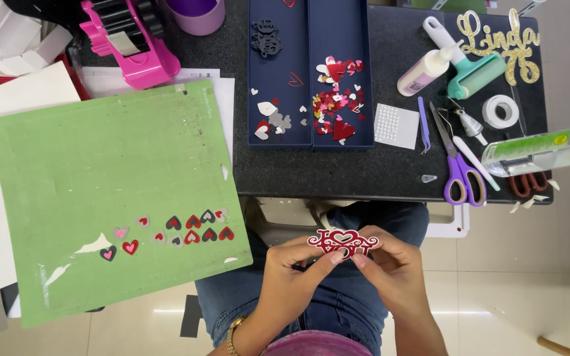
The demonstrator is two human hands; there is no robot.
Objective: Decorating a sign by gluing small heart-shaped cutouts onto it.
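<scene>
Holding a red-and-white paper cutout [342, 242] over the lap, the left hand [296, 271] and right hand [390, 267] meet at its lower edge, each with thumb and fingers pinched shut on it, just below the near edge of the black table [338, 173]. On that table a gold glitter name sign [501, 41] lies at the far right corner, partly under a teal roller [470, 62] and beside a white glue bottle [425, 71] with a small label. A clear package with a green label [539, 150] juts over the right edge, above red-handled scissors [528, 182]. Near it lie a white tape roll [500, 111], purple scissors [458, 165], purple tweezers [423, 124] and a white square sheet of gems [395, 125]. Two dark blue trays [310, 72] sit side by side in the middle: the right one holds a heap of red, pink and white paper hearts [336, 105], the left one a few hearts and a black cutout [266, 36]. To the left, a green cutting mat [100, 171] lies tilted over white paper [1, 165], with small red, black and pink hearts [186, 231] stuck near its lower edge. A pink tape dispenser [130, 39] and a purple cup [196, 13] stand at the far edge. Blue jeans [338, 303] and a pale tiled floor [516, 290] show below the hands.
</scene>
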